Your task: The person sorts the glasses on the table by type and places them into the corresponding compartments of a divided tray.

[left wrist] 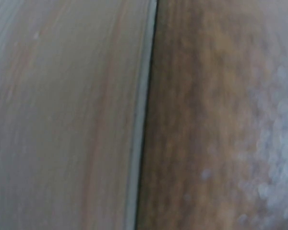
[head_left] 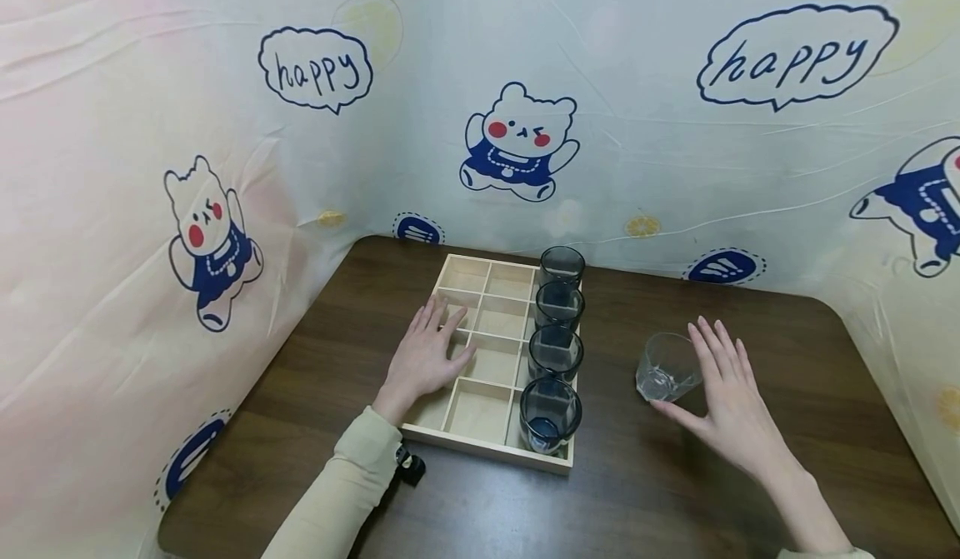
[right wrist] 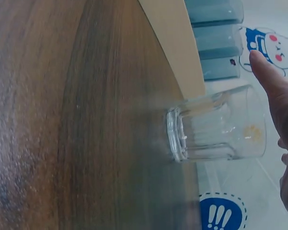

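A pale wooden compartment tray (head_left: pixel 480 409) lies on the table, with several smoky blue-grey glasses (head_left: pixel 556 351) in a row down its right column. My left hand (head_left: pixel 423 357) rests on the tray's left side, fingers spread over the compartments. To the right of the tray stands a clear glass (head_left: pixel 666 369), upright on the table. Beside it is my right hand (head_left: pixel 731 413), fingers extended and thumb apart, at the glass's right side. In the right wrist view a gap shows between the hand and the clear glass (right wrist: pixel 216 127). Only tray wood (left wrist: pixel 62 115) and tabletop fill the left wrist view.
The dark brown wooden table (head_left: pixel 615 492) has rounded corners. A printed cloth (head_left: pixel 645 126) with cartoon bears hangs around its back and sides. A small black object (head_left: pixel 410 466) sits by the left sleeve, near the tray's front edge.
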The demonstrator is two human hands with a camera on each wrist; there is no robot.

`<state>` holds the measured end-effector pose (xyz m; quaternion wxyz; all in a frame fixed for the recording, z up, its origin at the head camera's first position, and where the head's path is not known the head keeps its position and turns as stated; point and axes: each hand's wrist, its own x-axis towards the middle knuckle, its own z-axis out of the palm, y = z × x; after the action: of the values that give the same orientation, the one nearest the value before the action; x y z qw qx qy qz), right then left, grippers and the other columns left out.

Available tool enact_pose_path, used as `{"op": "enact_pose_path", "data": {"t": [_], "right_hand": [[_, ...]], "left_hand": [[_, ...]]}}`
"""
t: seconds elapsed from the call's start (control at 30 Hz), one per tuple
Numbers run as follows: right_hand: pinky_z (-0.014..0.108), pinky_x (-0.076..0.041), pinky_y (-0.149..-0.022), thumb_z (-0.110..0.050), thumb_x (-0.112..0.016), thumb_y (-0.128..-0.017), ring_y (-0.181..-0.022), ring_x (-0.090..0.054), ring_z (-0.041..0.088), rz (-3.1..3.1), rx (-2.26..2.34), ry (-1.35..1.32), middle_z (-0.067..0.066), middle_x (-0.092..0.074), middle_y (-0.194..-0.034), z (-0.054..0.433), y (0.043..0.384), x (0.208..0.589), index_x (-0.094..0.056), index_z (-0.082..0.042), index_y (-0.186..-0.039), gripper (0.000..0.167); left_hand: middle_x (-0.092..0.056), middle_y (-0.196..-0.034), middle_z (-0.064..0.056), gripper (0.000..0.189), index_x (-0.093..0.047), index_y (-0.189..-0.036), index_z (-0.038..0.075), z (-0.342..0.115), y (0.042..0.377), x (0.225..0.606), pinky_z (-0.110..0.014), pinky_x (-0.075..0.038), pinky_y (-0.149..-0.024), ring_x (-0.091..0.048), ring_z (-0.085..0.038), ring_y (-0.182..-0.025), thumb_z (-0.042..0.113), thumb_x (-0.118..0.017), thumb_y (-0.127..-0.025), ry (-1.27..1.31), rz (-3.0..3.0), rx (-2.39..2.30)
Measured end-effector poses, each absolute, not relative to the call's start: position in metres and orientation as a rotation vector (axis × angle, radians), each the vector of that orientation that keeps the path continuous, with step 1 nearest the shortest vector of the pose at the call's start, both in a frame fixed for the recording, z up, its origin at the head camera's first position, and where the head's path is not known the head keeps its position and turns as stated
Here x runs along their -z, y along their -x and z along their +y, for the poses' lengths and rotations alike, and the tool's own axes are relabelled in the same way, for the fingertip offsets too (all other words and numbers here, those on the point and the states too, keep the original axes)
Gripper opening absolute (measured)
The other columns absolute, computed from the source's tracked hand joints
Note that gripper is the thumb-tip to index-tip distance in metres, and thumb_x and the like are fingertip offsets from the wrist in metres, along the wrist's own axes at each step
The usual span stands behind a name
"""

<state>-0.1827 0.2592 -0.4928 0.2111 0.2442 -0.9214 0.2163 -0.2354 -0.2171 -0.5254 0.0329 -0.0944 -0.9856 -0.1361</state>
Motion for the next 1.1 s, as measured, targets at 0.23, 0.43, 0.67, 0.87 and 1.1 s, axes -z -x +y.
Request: {"op": "enact_pose_path", "data": {"t": [0.23,0.43,0.67,0.87,1.1], "right_hand": [[0.043,0.003,-0.145,-0.060,-0.089,-0.084,-0.173,-0.015,0.038,-2.574,-0.618,-0.664,0.027,-0.030,-0.179,0.262,0.188,0.498,-0.025,-0.011,-0.176,0.122],[0.039,0.004,-0.145,-0.042,-0.098,-0.077,-0.173,-0.016,0.038,-2.603,-0.649,-0.646,0.029,-0.029,-0.178,0.264,0.190,0.499,-0.021,-0.008,-0.176,0.129],[0.080,-0.019,-0.131,-0.027,-0.098,-0.083,-0.165,-0.022,0.058,-2.723,-1.047,-0.516,0.029,-0.019,-0.181,0.262,0.189,0.502,-0.002,-0.021,-0.179,0.135],[0.071,-0.022,-0.134,-0.010,-0.086,-0.094,-0.168,-0.028,0.027,-2.679,-1.550,-0.365,0.028,-0.032,-0.177,0.259,0.187,0.515,0.005,-0.023,-0.178,0.124],[0.000,-0.043,-0.100,0.011,-0.069,-0.100,-0.133,-0.052,-0.022,-2.346,-2.124,-0.368,-0.032,-0.058,-0.147,0.259,0.194,0.530,0.003,-0.002,-0.175,0.104]], "left_hand": [[-0.020,-0.183,-0.021,0.080,-0.040,-0.172,0.021,-0.218,0.235,0.526,-0.053,-0.014,-0.144,-0.012,-0.040,-0.174,0.066,-0.049,-0.106,0.290,-3.033,0.423],[-0.019,-0.184,-0.020,0.080,-0.039,-0.172,0.022,-0.217,0.236,0.526,-0.052,-0.013,-0.144,-0.009,-0.039,-0.174,0.067,-0.048,-0.106,0.294,-3.039,0.408],[-0.018,-0.184,-0.019,0.081,-0.039,-0.172,0.022,-0.218,0.235,0.526,-0.052,-0.013,-0.144,-0.009,-0.038,-0.174,0.068,-0.047,-0.106,0.289,-3.042,0.405],[-0.017,-0.184,-0.019,0.081,-0.039,-0.172,0.021,-0.219,0.236,0.528,-0.052,-0.012,-0.144,-0.008,-0.038,-0.174,0.067,-0.048,-0.106,0.291,-3.039,0.411],[-0.017,-0.184,-0.019,0.081,-0.039,-0.172,0.021,-0.219,0.235,0.527,-0.052,-0.012,-0.144,-0.008,-0.038,-0.174,0.067,-0.048,-0.106,0.289,-3.037,0.411]]}}
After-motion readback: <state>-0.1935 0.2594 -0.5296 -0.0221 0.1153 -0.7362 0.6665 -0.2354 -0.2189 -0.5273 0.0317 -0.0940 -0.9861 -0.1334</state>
